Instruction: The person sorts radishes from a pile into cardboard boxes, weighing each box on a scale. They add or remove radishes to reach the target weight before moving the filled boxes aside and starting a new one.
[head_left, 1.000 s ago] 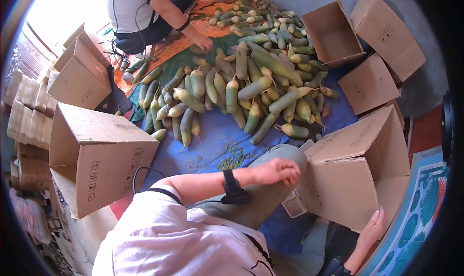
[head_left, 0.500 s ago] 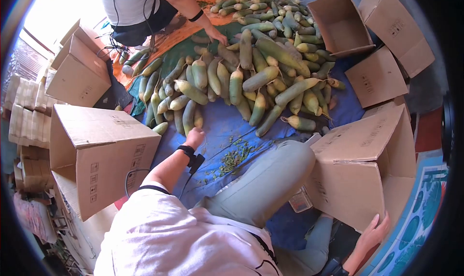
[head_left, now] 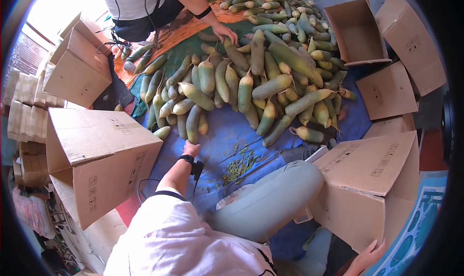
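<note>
My left hand [head_left: 192, 149], with a black band on the wrist, has its fingers closed at the lower tip of a green radish [head_left: 193, 123] at the pile's near edge. That radish still lies against its neighbours. At the lower right, my right hand [head_left: 366, 259] holds the bottom edge of a cardboard box [head_left: 345, 198], which lies on its side beside my bent knee. Part of that hand is cut off by the picture's edge. The large pile of green radishes [head_left: 273, 86] spreads in front of me on a blue sheet [head_left: 217, 126].
Another cardboard box [head_left: 108, 155] lies open at the left. More boxes stand at the back right [head_left: 357, 32] and back left [head_left: 79, 68]. A co-worker's hand [head_left: 225, 33] touches the pile's far side. Leaf scraps [head_left: 239, 165] litter the sheet near my knee.
The view has shifted slightly, moving the pile to the right and down. The radish at my left hand has come a little nearer me. My right hand stays on the box edge.
</note>
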